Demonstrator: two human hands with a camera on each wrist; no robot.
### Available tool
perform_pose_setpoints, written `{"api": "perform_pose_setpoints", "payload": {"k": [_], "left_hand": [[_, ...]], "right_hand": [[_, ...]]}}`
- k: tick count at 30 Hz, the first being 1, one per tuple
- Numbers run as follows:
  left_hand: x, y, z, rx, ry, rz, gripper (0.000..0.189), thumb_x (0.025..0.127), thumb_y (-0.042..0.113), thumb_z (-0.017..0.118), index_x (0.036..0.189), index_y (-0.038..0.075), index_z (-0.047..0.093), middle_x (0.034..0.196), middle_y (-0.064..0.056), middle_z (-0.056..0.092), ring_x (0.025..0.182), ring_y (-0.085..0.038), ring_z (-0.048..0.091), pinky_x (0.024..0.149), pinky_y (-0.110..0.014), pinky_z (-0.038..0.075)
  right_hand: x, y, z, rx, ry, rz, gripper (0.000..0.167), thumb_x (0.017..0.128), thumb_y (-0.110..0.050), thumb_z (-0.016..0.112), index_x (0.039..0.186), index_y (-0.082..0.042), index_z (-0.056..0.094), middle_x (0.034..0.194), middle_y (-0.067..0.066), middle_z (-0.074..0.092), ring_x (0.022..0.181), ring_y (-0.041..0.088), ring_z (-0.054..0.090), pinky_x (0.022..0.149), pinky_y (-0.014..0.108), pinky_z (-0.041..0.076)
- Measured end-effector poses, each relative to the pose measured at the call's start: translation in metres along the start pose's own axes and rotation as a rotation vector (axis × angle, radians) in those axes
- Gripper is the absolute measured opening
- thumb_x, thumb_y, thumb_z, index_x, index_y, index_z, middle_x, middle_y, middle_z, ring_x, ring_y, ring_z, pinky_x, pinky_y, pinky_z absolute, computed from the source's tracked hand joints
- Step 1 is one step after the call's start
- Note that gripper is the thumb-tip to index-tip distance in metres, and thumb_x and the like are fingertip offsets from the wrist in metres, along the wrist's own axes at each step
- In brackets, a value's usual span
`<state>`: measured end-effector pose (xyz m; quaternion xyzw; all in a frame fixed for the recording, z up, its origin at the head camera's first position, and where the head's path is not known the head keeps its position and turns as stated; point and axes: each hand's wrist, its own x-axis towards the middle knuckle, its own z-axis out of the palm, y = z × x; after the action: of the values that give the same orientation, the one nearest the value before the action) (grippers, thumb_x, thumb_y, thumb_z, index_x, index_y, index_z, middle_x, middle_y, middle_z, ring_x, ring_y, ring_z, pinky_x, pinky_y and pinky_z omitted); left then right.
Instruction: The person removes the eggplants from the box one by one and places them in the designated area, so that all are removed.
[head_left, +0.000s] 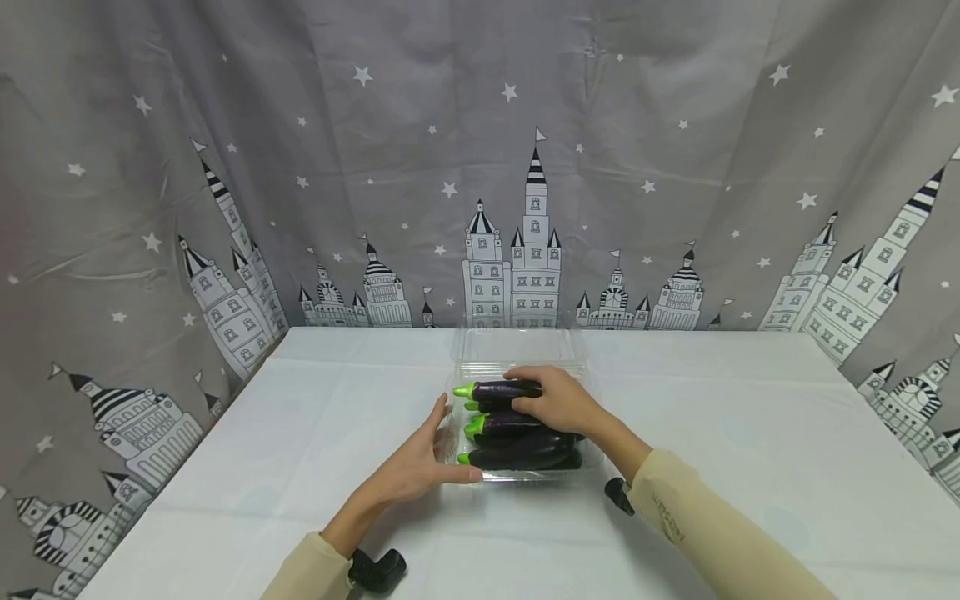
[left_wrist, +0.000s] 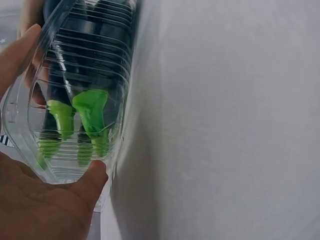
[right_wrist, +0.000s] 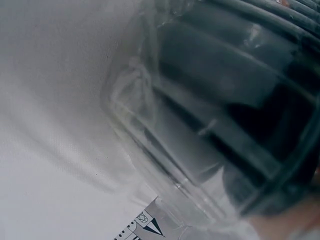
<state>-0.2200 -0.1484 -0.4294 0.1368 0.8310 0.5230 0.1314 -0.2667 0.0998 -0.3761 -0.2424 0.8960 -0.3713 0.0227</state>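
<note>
A clear plastic clamshell box lies on the table with its lid folded back to the far side. Several dark purple eggplants with green caps lie inside, caps toward the left. My right hand reaches over the box and grips the far upper eggplant, thumb on its near side and fingers over its far side. At the box's left end my left hand is spread, its thumb along the front corner and its fingers by the left wall. In the left wrist view, the thumb touches the ribbed plastic.
A white cloth covers the table. Behind it hangs a grey curtain printed with castles and stars. A black strap piece sits at the left wrist, and another black piece at the right sleeve.
</note>
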Motion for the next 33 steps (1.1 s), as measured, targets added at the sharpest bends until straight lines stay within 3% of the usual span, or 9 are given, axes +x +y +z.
{"api": "perform_pose_setpoints", "payload": {"k": [11,18,33], "left_hand": [[-0.0014,-0.0022,-0.0009,-0.035,-0.008,0.026,0.127,0.075,0.038,0.086,0.158,0.008,-0.005,0.163,-0.020,0.004,0.145,-0.046,0.016,0.113,-0.056,0.023],[-0.0025,-0.0011,-0.0006,-0.009,-0.002,0.006,0.128,0.074,0.044,0.086,0.159,0.008,-0.004,0.163,-0.020,0.009,0.144,-0.045,0.018,0.112,-0.060,0.021],[-0.0025,-0.0001,0.0000,-0.012,0.002,0.009,0.127,0.075,0.040,0.085,0.158,0.008,-0.004,0.162,-0.020,0.011,0.145,-0.044,0.018,0.113,-0.060,0.018]], "right_hand": [[0.0008,-0.0010,0.0014,-0.021,0.001,0.040,0.040,0.091,-0.013,0.067,0.130,-0.007,0.064,0.132,0.012,0.061,0.123,0.032,0.055,0.105,0.052,0.038],[0.0024,-0.0001,0.0035,-0.018,0.000,0.062,0.038,0.092,-0.012,0.066,0.129,-0.007,0.065,0.128,0.011,0.063,0.119,0.031,0.057,0.103,0.053,0.040],[0.0011,0.0011,0.0054,-0.031,0.036,0.056,0.036,0.090,-0.008,0.061,0.126,-0.006,0.066,0.124,0.012,0.065,0.113,0.031,0.060,0.099,0.052,0.043]]}}
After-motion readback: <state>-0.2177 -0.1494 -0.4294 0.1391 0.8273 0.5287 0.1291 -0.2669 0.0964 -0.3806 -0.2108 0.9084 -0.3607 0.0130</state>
